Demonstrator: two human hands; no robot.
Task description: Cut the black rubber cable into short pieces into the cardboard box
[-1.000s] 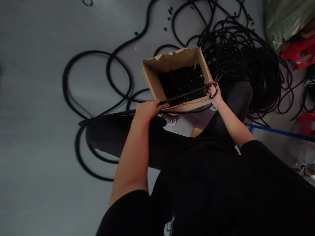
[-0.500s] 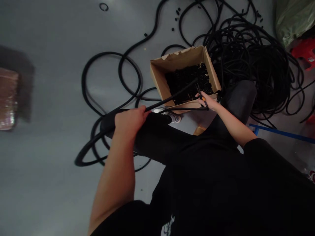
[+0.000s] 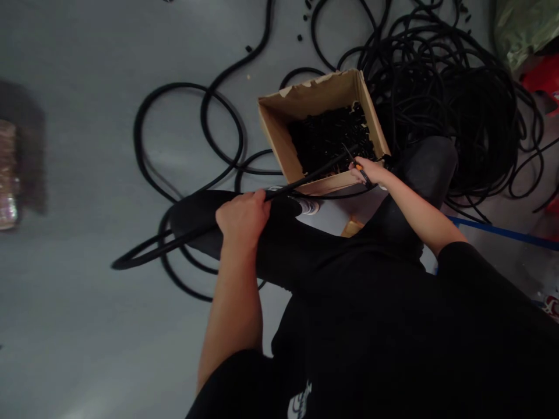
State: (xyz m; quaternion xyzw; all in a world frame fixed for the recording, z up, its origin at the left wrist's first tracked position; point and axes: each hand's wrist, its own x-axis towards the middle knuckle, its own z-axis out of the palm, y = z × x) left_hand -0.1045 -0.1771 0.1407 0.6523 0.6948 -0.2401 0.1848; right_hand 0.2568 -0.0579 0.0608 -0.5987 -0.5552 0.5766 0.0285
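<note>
My left hand (image 3: 244, 215) is closed around a thick black hose or cable (image 3: 301, 181), whose free end reaches over a cardboard box (image 3: 273, 137). Behind this hand the hose bends back in a loop above the floor. My right hand (image 3: 369, 170) grips scissors (image 3: 359, 167) with orange and black handles, their blades pointing up and left over the box's near edge. The hose's end lies close to the blades; whether they touch it I cannot tell. Inside the box is a heap of short black pieces (image 3: 327, 137).
A big tangle of black hose (image 3: 463, 110) lies right of the box, with looser coils (image 3: 137, 128) at left. Small black bits (image 3: 299, 38) dot the grey floor. Blue bar (image 3: 506, 230) at right, red object (image 3: 544, 81) at upper right, wrapped package (image 3: 7, 174) far left.
My left hand has moved right, toward the box, carrying the hose along, and the hose's end is now nearer the scissors. The right hand stays near the box edge with the scissors.
</note>
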